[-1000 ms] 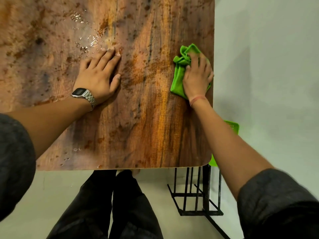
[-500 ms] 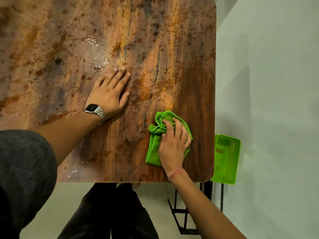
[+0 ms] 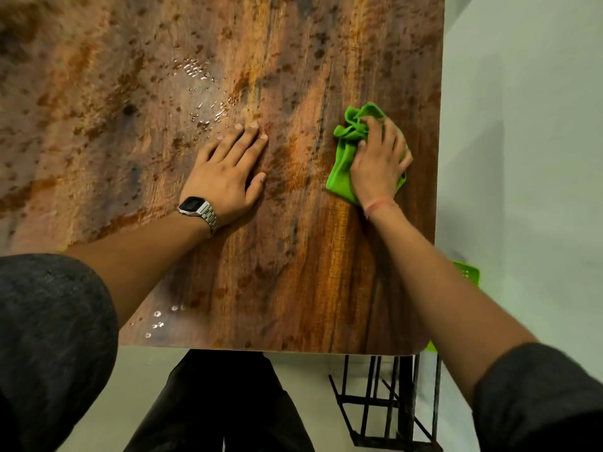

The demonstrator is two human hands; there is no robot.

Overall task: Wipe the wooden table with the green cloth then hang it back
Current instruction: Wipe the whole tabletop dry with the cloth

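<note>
Green cloth [image 3: 339, 177]: crumpled microfibre, bunched near the wooden table's [image 3: 293, 288] right edge.
Right hand [image 3: 378, 164]: we press down, fingers curled into its folds.
Left hand [image 3: 228, 171]: flat, fingers together, bracing beside water droplets [image 3: 202, 93].
Technique: we judge broad overlapping strokes toward the beaded wet patch work best.
Surface: glossy, mottled brown grain, rounded corner.
</note>
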